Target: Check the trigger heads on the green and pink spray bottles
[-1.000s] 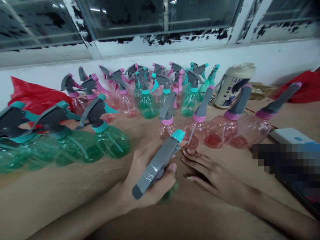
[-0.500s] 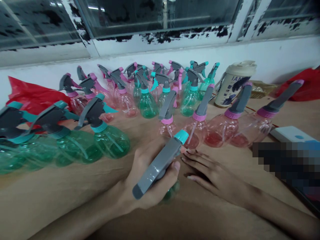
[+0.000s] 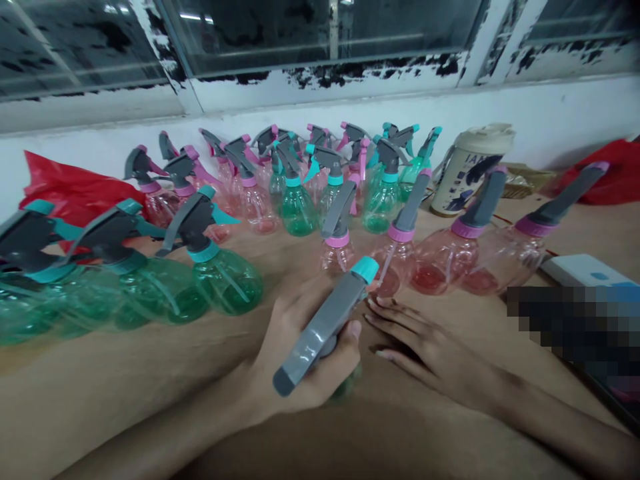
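Note:
My left hand (image 3: 283, 333) is wrapped round the neck of a spray bottle (image 3: 325, 327) with a grey trigger head and a teal nozzle. Its green body shows only in part below my fingers. The nozzle points away to the upper right. Beside it, my right hand (image 3: 425, 343) lies low over the table with fingers stretched out, holding nothing. Its fingertips are close to the nozzle; whether they touch the bottle I cannot tell. Just beyond stands a row of pink spray bottles (image 3: 395, 257). Green spray bottles (image 3: 227, 283) with teal collars stand in a row at the left.
Along the wall, more pink and green spray bottles (image 3: 299, 210) stand in a cluster. A cream tumbler (image 3: 465, 173) stands right of them. Red plastic bags (image 3: 75, 193) lie at both sides. A white box (image 3: 590, 270) sits at the right, by a blurred-out patch.
The view has shifted slightly. My left hand keeps its hold on the spray bottle, and my right hand stays in the same pose.

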`<action>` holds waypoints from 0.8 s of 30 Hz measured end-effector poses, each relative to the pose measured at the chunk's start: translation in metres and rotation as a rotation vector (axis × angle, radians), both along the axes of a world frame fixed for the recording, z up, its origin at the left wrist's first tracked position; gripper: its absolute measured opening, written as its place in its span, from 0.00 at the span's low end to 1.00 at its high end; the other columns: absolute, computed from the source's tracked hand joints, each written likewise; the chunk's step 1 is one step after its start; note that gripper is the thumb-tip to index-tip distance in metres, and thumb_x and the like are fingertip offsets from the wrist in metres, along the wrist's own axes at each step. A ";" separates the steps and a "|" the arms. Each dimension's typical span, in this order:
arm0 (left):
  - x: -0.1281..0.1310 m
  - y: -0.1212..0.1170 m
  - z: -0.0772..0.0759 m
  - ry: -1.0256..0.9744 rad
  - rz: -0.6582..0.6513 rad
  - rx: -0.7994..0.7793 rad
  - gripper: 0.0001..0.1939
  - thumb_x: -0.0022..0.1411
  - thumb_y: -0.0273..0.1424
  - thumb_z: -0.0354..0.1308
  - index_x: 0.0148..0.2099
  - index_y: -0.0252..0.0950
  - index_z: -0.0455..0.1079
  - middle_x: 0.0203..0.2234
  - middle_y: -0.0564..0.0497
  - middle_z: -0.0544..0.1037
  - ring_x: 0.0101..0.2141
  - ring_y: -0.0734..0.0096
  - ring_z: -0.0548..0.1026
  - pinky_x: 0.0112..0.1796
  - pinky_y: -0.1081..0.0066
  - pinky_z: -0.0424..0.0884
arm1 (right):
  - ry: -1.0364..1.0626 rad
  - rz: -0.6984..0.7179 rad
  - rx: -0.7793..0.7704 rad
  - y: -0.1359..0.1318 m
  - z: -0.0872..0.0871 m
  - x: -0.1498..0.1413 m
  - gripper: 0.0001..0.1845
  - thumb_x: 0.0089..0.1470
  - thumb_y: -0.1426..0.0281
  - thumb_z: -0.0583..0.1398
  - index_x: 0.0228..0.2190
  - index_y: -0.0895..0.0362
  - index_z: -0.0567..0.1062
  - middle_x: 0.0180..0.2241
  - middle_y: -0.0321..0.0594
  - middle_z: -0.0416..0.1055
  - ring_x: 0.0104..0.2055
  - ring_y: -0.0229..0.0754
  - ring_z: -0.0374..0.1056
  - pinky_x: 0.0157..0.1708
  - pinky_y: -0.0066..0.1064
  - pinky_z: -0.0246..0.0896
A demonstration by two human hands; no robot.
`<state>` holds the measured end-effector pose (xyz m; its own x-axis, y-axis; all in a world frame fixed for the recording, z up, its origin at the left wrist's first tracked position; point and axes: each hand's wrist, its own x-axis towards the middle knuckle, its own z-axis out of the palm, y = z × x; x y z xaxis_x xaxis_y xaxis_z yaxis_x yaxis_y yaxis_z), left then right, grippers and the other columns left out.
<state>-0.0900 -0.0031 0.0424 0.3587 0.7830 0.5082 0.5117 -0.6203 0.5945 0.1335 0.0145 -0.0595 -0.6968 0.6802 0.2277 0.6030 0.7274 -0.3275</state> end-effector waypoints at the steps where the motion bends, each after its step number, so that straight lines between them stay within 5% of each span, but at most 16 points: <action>1: 0.000 0.000 0.000 0.005 0.008 0.000 0.07 0.54 0.27 0.50 0.25 0.40 0.56 0.21 0.55 0.66 0.23 0.70 0.67 0.27 0.68 0.66 | 0.014 0.001 -0.002 0.000 0.000 0.000 0.26 0.60 0.62 0.53 0.58 0.53 0.58 0.59 0.42 0.59 0.61 0.47 0.53 0.58 0.47 0.52; 24: -0.005 -0.001 0.008 -0.007 -0.094 -0.103 0.04 0.53 0.27 0.50 0.33 0.40 0.64 0.23 0.54 0.72 0.23 0.69 0.72 0.25 0.68 0.69 | 0.025 -0.012 -0.018 -0.001 0.001 -0.001 0.27 0.59 0.62 0.54 0.58 0.52 0.58 0.58 0.41 0.61 0.61 0.46 0.53 0.58 0.47 0.52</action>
